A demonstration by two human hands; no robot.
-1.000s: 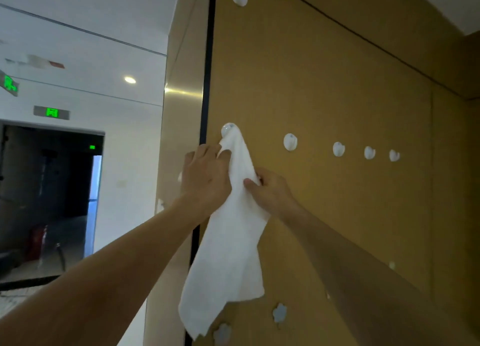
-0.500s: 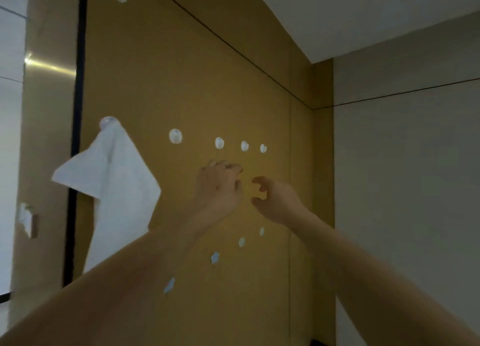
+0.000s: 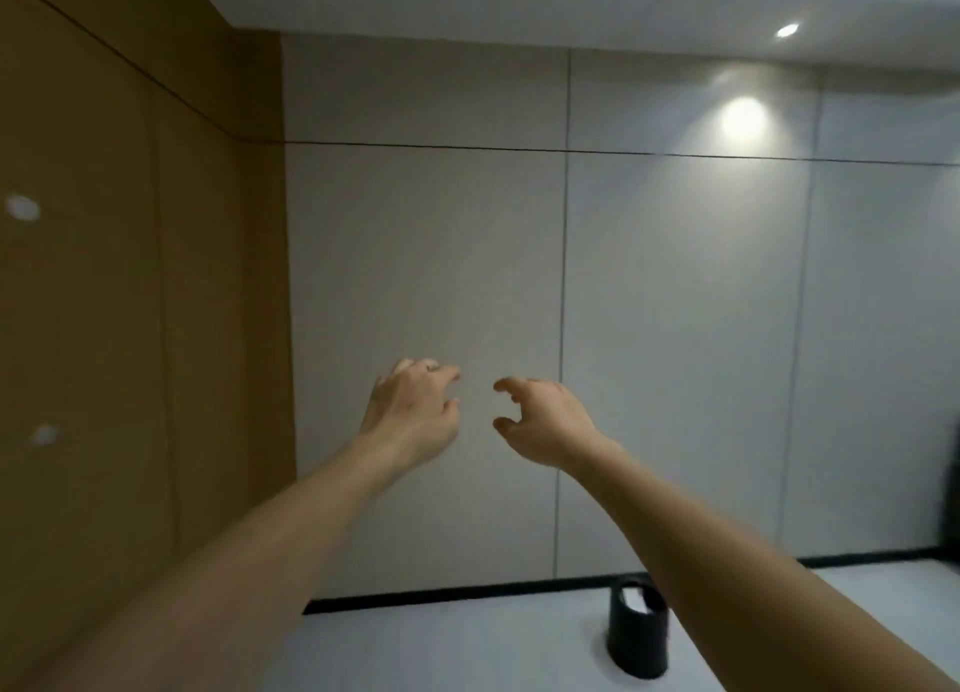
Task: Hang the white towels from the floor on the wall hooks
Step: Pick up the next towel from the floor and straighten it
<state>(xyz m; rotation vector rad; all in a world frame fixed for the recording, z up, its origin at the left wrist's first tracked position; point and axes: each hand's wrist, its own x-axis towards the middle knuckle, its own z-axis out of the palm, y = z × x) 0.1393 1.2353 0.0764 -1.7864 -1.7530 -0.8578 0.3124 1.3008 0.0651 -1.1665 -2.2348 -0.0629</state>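
Straight ahead, grey wall panels (image 3: 675, 327) meet pale floor (image 3: 467, 650); lower right, a black bin (image 3: 636, 634). Left hand (image 3: 410, 413) and right hand (image 3: 543, 421) hang loosely curled, holding nothing.

I can read no writing, label, brand, number or sign anywhere in front of me.
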